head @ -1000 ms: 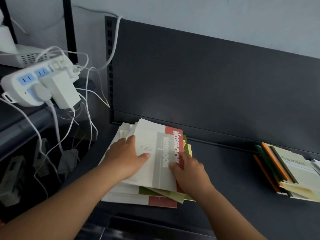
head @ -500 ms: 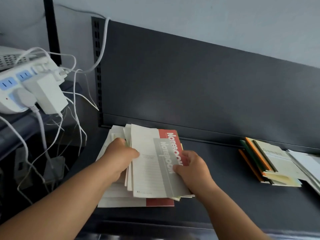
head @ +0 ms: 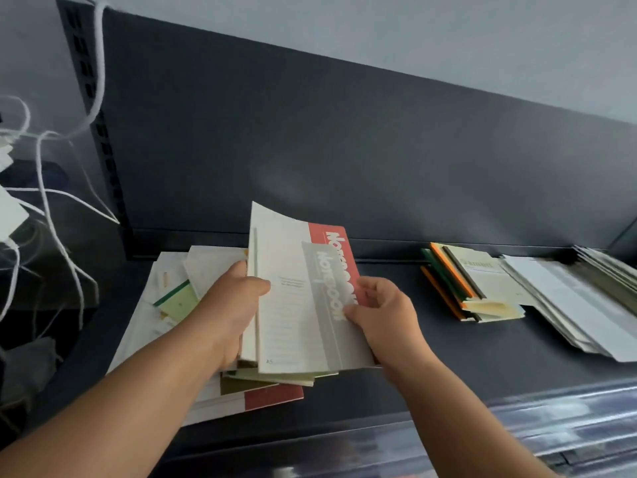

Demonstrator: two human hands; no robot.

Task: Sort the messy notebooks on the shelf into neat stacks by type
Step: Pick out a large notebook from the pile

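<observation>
- My left hand (head: pixel 227 305) gripped the left edge of a small bundle of notebooks (head: pixel 293 322), thumb across the top cover and fingers curled out of sight beneath.
- My right hand (head: pixel 382 315) pinched the bundle's right edge, thumb on the grey title band, fingers bent over the red cover (head: pixel 331 236) behind it.
- The bundle was tilted up at its far end, and its near end rested on the messy pile (head: pixel 272 396) at the left of the shelf (head: pixel 431 357).
- The covers in the bundle were fanned, not squared; how many I held I could not tell.
- Under it the pile lay skewed, with a green-spined pad (head: pixel 175 301) poking out to the left and a red-edged book jutting toward the shelf's front lip.
- Well apart to the right sat a stack with orange and green spines (head: pixel 462 284), and just beside that a spread of white booklets (head: pixel 568 305).
- Risk, as I judged it: thin, slick covers held only at the edges could slide out from the middle of the bundle and scatter.
- Lifting the bundle could drag the loose books below it forward, and the one overhanging the front might drop off the shelf.
- The two "Notebook" covers differed in colour, so stacking them together could mix types.
- White cables (head: pixel 51 201) hung near the pile's left side, and a wide swing of my left elbow might snag them.
</observation>
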